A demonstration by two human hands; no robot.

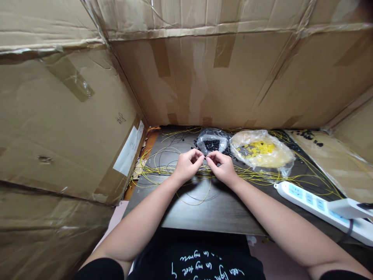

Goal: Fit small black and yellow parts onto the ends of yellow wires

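Note:
My left hand (188, 166) and my right hand (223, 168) meet over the middle of the table, thumb and forefinger pinched on each. A tiny black piece (205, 157) shows between the fingertips, nearest the right ones; its exact kind is too small to tell. What the left fingertips pinch is hidden. Below the hands, a thin yellow wire (209, 190) curves in a loop over the table. Behind them lies a bundle of yellow and black wires (250, 174), stretched from left to right across the tabletop.
Just beyond my hands stands an open clear bag of small black parts (212, 145). Right of it lies a bag of yellow parts (259, 149). A white power strip (309, 202) with a plug is at the right. Cardboard walls (204, 85) surround the table (204, 217).

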